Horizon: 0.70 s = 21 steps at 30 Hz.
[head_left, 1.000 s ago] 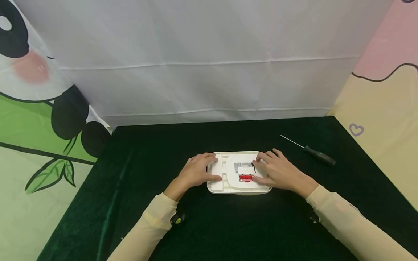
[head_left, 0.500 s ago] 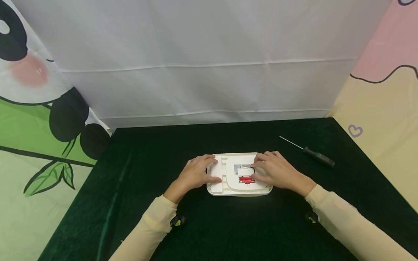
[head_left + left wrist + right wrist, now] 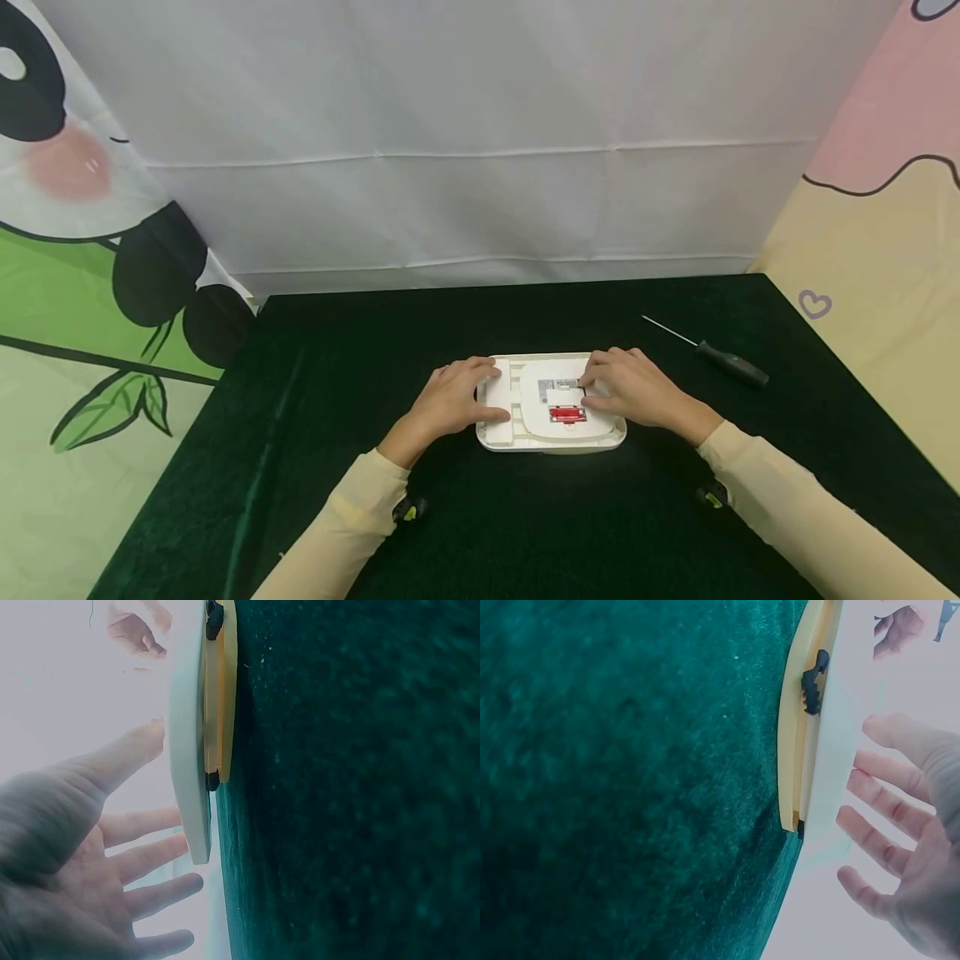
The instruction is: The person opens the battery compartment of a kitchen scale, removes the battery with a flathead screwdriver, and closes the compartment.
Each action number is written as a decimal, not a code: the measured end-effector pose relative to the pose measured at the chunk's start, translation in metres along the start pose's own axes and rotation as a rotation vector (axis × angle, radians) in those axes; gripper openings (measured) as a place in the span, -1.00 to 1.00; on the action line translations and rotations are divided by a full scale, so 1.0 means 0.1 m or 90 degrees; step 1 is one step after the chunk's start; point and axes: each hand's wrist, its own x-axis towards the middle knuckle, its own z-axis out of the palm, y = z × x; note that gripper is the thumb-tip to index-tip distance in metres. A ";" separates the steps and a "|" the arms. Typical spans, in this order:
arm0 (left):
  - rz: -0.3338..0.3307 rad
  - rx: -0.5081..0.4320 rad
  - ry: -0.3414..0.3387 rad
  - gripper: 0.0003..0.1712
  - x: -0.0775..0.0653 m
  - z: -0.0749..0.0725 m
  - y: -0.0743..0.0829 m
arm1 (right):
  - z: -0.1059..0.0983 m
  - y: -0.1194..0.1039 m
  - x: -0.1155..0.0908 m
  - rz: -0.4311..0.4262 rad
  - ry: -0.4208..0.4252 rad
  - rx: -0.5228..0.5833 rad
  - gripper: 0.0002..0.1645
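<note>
In the head view, a white plastic device [image 3: 534, 437] lies on the dark green cloth with a printed label [image 3: 549, 386] facing up. A red battery [image 3: 567, 414] shows in a slot near its middle. My left hand [image 3: 452, 398] rests its fingertips and thumb on the device's left end. With the fingertips at the right side of the label and slot, my right hand [image 3: 637, 390] touches the device; its fingers look spread in the right wrist view. Both wrist views show a yellow part [image 3: 790, 757] under the white body, with dark pieces [image 3: 814, 682] between them.
A screwdriver [image 3: 727, 361] with a dark handle lies at the back right of the cloth-covered table [image 3: 360, 350]. A white cloth [image 3: 450, 208] hangs behind the table. Printed cartoon cloths [image 3: 885, 275] stand at both sides.
My right hand's fingers have drawn in slightly, and its wrist has shifted a little. More of the red battery shows. My left hand stays at the device's left end.
</note>
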 end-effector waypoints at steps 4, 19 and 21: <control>-0.002 0.002 -0.002 -0.20 0.01 0.00 0.00 | 0.00 0.01 0.01 0.005 -0.006 0.006 -0.72; -0.004 0.002 -0.001 -0.20 -0.01 -0.01 0.02 | 0.01 0.02 0.04 0.029 -0.013 0.073 -0.78; -0.005 0.002 -0.001 -0.20 -0.02 -0.01 0.02 | 0.02 0.02 0.04 0.034 -0.014 0.085 -0.78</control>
